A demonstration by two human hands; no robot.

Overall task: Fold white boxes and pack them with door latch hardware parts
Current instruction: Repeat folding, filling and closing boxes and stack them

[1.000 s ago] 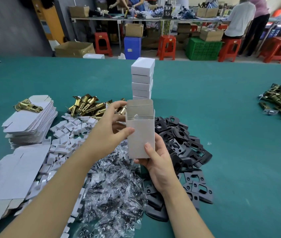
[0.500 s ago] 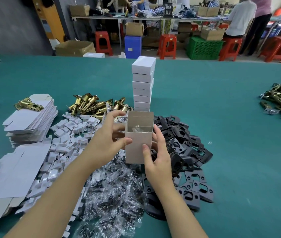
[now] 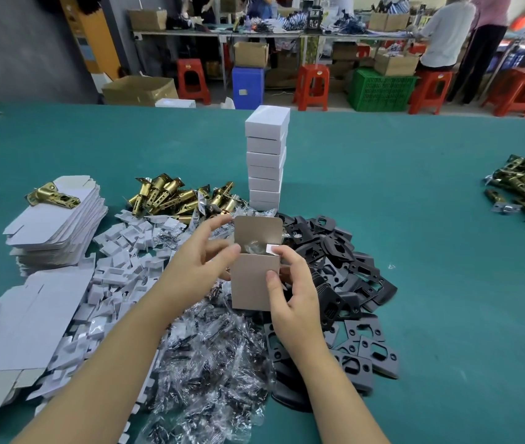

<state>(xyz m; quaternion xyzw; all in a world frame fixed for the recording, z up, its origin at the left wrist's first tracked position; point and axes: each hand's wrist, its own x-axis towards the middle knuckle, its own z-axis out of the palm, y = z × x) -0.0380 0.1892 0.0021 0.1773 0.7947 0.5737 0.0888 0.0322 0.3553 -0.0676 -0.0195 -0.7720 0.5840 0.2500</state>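
We hold the open white box (image 3: 254, 280) upright in both hands, just above the heaps on the green table (image 3: 447, 283). Our left hand (image 3: 195, 270) grips the box's left side, thumb curled onto the front near the top edge and fingers curled round the back, one raised beside the standing lid flap (image 3: 257, 230). Our right hand (image 3: 293, 293) grips the right side: its thumb presses the front face, and its forefinger bends over the top corner, pushing down a small white side flap (image 3: 272, 249). Inside the box's mouth we see something clear and crinkled, too small to tell what. Directly under the box and nearer to us lies a heap of clear plastic packets (image 3: 197, 363); to the box's right, a pile of black strike plates (image 3: 344, 283). Left of the box are small folded white card inserts (image 3: 120, 261), and further left, stacks of flat unfolded box blanks (image 3: 56, 219), a brass latch (image 3: 51, 195) lying on top of one stack. Behind the box sits a pile of brass latches (image 3: 174, 197), and just behind it a stack of closed white boxes (image 3: 266, 161). Far to the box's right lies another heap of latches (image 3: 524, 193). Beyond the table stand red stools (image 3: 314, 86), a green crate (image 3: 379, 89), cardboard cartons, and people at a long bench.
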